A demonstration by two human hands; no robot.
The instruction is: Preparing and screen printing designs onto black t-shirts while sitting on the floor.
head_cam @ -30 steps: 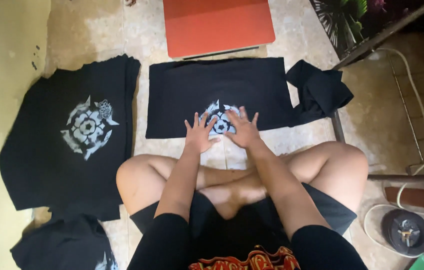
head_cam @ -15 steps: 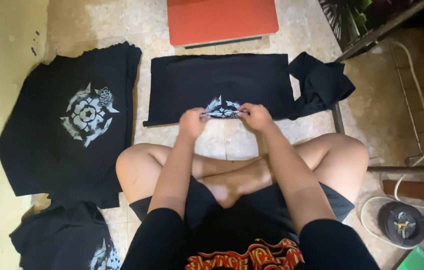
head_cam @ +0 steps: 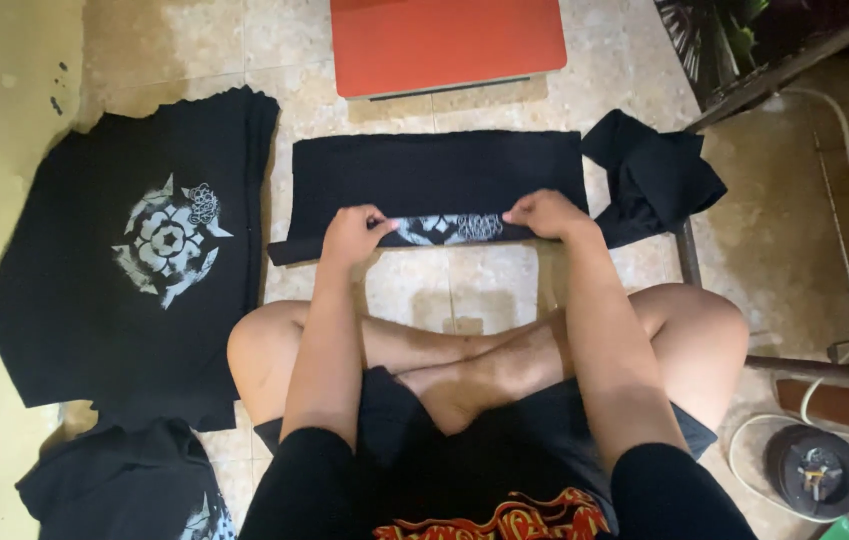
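Note:
A black shirt [head_cam: 439,175] with a pale printed emblem lies on the tiled floor in front of my crossed legs. Its near edge is lifted and turned away from me, so only a strip of the emblem shows. My left hand [head_cam: 352,235] pinches that edge at the left. My right hand [head_cam: 541,213] grips the same edge at the right. A sleeve of the shirt [head_cam: 654,175] lies bunched at the far right.
A stack of flat black shirts [head_cam: 134,260] with the same emblem lies to my left beside a yellow wall. Another dark shirt heap [head_cam: 129,490] sits near my left knee. An orange board [head_cam: 444,42] lies ahead. A cable and round device [head_cam: 812,470] are at the right.
My hands went from lying flat on the emblem to gripping the shirt's near edge. They have carried that edge away from me, covering most of the emblem.

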